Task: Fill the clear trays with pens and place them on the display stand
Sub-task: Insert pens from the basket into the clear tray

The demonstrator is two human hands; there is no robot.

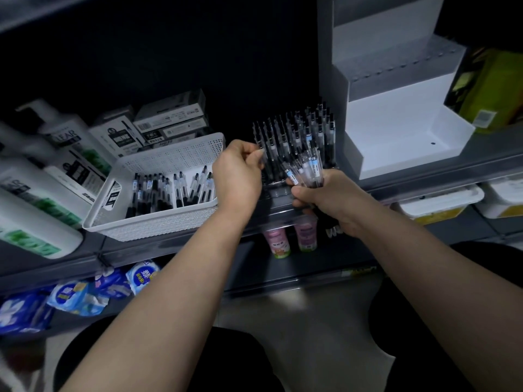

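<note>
- Presently, display stand: white, stepped, upper right of frame; visible steps bare.
- Basket: white, perforated, centre left; loose pens inside.
- Clear tray: centre, just left of the stand; partly filled, pens upright.
- Right hand: curled round bundle of pens.
- Left hand: fingers curled, apparently pinching single pen at tray's left edge.
- Step: filling. Next, likely: seat the pen in a free slot, sparing its neighbours.

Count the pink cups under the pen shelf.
2: left pink cup, right pink cup beside it, both below the right hand; others may be hidden.
</note>
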